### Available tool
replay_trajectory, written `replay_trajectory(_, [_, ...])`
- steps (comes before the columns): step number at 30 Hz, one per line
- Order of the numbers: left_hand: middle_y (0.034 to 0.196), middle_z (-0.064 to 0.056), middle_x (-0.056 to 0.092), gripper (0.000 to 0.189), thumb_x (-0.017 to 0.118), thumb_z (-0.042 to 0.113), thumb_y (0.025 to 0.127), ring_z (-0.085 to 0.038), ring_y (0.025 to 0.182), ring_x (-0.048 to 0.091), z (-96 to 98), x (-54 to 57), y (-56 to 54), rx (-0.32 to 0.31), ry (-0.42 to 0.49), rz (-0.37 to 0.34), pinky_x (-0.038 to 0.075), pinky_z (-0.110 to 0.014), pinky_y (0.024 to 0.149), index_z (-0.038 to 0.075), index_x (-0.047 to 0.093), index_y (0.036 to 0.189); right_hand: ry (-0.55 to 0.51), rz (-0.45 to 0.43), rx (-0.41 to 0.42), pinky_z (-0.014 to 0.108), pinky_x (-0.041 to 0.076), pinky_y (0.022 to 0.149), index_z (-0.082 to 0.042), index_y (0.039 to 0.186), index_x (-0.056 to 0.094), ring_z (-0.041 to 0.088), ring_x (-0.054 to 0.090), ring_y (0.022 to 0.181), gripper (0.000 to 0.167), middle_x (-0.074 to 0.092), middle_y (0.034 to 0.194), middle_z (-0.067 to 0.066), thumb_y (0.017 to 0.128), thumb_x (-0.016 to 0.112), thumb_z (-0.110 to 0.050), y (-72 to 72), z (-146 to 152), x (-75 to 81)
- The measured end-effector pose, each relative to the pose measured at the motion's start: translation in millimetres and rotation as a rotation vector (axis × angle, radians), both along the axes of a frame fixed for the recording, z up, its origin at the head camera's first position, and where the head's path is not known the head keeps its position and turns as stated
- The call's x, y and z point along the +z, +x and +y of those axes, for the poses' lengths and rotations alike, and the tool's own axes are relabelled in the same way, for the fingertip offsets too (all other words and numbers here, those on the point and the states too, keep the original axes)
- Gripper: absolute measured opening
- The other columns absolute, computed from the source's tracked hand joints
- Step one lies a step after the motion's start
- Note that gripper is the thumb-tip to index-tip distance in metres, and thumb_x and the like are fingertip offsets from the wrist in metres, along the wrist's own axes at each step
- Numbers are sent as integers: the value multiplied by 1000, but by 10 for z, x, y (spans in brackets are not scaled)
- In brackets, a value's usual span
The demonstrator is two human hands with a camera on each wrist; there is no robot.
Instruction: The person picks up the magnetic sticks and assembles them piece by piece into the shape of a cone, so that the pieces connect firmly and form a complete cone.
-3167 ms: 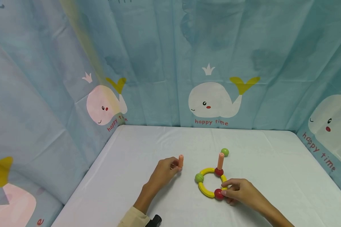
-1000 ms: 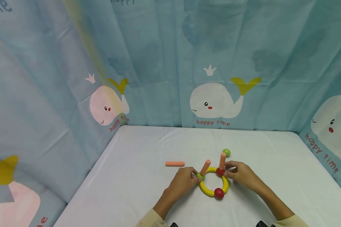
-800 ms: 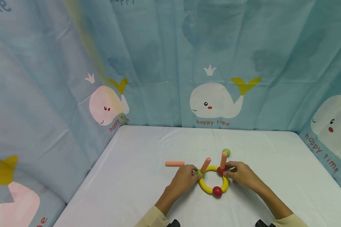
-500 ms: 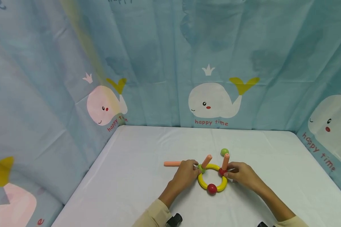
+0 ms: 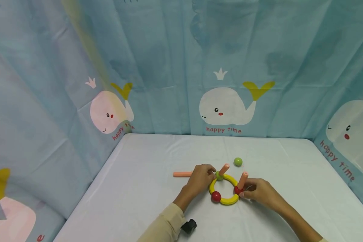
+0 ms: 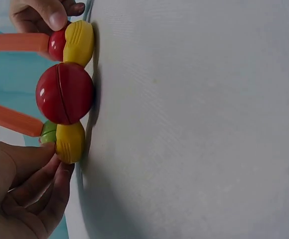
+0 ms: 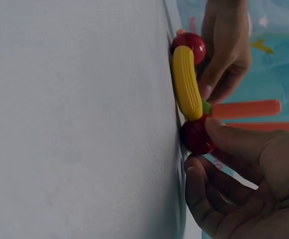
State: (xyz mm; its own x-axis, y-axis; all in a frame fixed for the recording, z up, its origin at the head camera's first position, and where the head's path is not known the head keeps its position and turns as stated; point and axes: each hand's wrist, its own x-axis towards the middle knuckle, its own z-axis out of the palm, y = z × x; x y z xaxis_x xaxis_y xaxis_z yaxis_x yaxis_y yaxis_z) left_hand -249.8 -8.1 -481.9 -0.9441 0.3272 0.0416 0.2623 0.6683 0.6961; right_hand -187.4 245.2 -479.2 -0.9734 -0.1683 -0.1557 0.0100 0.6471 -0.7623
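Note:
A toy ring of yellow curved pieces [image 5: 230,201] and balls lies on the white table. Two orange rods stand up from it, tilted: one rod [image 5: 224,169] on the green ball [image 5: 218,175], one rod [image 5: 243,180] on the right-hand red ball [image 7: 197,135]. My left hand [image 5: 200,178] pinches the green ball; in the left wrist view the thumb presses it and fingers sit by the adjoining yellow piece [image 6: 71,143]. The right-hand red ball is between thumb and fingers of my right hand [image 5: 261,193]. Another red ball [image 5: 216,197] is at the ring's front left.
A loose orange rod [image 5: 182,174] lies behind my left hand, partly hidden by it. Beyond the ring sits a loose green ball [image 5: 238,161]. The white table [image 5: 151,154] meets a blue whale-print curtain [image 5: 169,101] at its back edge.
The ring has turned clockwise as seen from above: green ball to the back, front red ball to the left. Both hands moved with it. Earlier, my left hand brought the second rod onto the green ball.

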Motion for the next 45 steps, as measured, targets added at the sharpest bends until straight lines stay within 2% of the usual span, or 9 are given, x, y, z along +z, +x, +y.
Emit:
replay_trajectory(6, [98,5,76,20,77,11,98,-7,89,65,18,3,-50,-61,12,-8,56,-21,80,11,79,118,-39,16,65,28,55,64,-7,108,76,20,63,82,27,73,93,1,85,88,-14,76,-19,-10])
replay_trajectory(14, [101,8,77,24,76,12,99,-5,94,68,42,-19,-108,-102,22,-32,57,-24,90,13,78,124,-68,26,115,25,54,64,-9,105,76,17,62,80,22,72,90,0,85,86,-12,152,-67,-27])
replay_trajectory(21, [102,9,77,25,75,14,100,-3,95,66,21,-38,-131,-113,38,-62,56,-25,92,14,77,125,-75,44,146,25,53,64,-10,103,77,13,61,76,20,69,87,1,84,84,-10,172,-96,-39])
replay_trajectory(28, [109,7,78,23,75,17,101,-4,100,68,-73,-61,-86,-121,78,-30,56,-25,94,13,78,124,-92,32,154,25,53,65,-8,102,74,15,62,78,19,71,90,1,86,85,-12,167,-99,-42])
replay_trajectory(32, [117,1,77,26,74,17,101,-8,104,68,-221,-57,-32,-105,88,-5,58,-26,94,12,77,127,-80,23,138,25,53,65,-8,102,75,17,62,79,19,70,89,1,86,84,-10,169,-104,-55])
replay_trajectory(37, [119,-5,74,28,76,13,99,-17,106,70,-546,-52,-7,-57,61,70,60,-31,92,10,76,127,-70,15,121,25,53,65,-9,104,76,18,61,80,19,68,87,1,86,83,-9,174,-109,-67])
replay_trajectory(42, [121,-8,72,31,81,15,95,-26,113,65,-878,-18,6,30,-47,143,56,-43,98,11,78,125,-63,5,103,26,54,64,-9,103,75,20,62,82,19,70,90,0,87,84,-11,179,-87,-52])
replay_trajectory(45, [120,-10,71,33,84,14,92,-31,114,61,-1015,-11,29,80,-139,171,53,-49,96,10,78,124,-56,7,99,26,54,64,-9,105,76,21,62,83,20,70,90,0,87,84,-11,182,-64,-40])
